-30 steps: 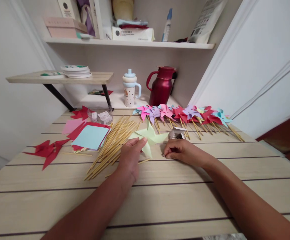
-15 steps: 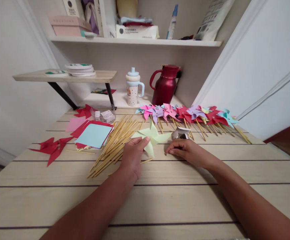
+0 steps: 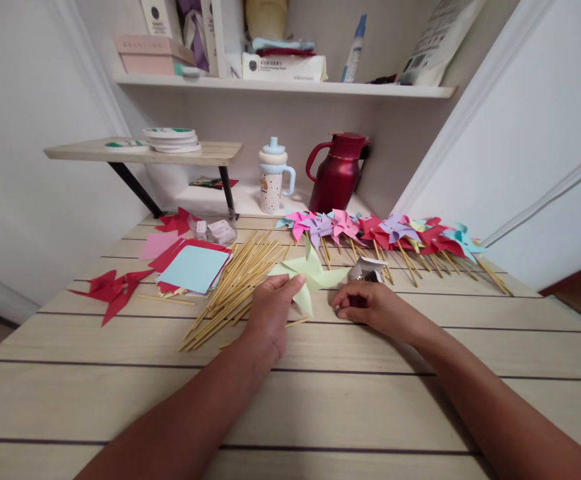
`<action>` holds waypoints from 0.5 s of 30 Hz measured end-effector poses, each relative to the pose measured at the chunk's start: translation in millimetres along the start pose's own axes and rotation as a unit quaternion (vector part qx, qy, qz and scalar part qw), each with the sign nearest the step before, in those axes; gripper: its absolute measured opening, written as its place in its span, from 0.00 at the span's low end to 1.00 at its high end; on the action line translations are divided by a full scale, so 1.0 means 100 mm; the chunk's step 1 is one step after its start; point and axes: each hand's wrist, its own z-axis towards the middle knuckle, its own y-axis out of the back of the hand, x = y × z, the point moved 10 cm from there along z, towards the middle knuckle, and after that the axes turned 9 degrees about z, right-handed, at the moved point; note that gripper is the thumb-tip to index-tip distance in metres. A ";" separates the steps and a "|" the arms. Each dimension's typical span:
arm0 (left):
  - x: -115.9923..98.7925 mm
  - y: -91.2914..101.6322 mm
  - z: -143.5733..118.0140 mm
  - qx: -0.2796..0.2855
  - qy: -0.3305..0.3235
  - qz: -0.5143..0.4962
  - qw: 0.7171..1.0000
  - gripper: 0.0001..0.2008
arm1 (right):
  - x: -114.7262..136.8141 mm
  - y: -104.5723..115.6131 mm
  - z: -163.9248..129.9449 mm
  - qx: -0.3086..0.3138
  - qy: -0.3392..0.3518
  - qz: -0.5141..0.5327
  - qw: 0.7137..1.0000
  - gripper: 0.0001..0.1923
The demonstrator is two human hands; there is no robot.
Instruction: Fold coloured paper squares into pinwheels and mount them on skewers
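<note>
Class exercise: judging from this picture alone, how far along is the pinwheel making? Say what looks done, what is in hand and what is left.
Done: a row of finished pinwheels on sticks lies along the table's far side. In hand: the left hand holds a pale green pinwheel with no stick; the right hand pinches something small beside a little box. Left: a pile of bare sticks, paper squares and folded red pieces.

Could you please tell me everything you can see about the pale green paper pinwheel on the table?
The pale green pinwheel is folded from thin, matte paper into pointed blades around a centre. It has no stick fitted and lies nearly flat on the wooden table, between the loose pile of bamboo sticks and a small silver box. The left hand pinches its near-left blade between thumb and fingers. The right hand rests just beside it, apparently not touching it.
</note>
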 end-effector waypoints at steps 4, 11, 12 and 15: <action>-0.01 0.02 0.01 -0.010 -0.007 -0.004 1.000 0.14 | 0.03 -0.02 0.00 0.006 0.004 0.012 1.000 0.08; -0.02 0.00 -0.01 -0.007 -0.001 -0.013 1.000 0.14 | -0.04 0.06 -0.03 -0.014 -0.025 0.017 0.999 0.13; -0.02 0.00 -0.01 -0.006 0.001 -0.013 1.000 0.14 | -0.05 0.06 -0.03 -0.015 -0.028 0.015 0.999 0.13; -0.02 -0.01 -0.02 -0.006 0.004 -0.011 1.000 0.14 | -0.05 0.05 -0.01 -0.015 -0.028 0.007 0.999 0.12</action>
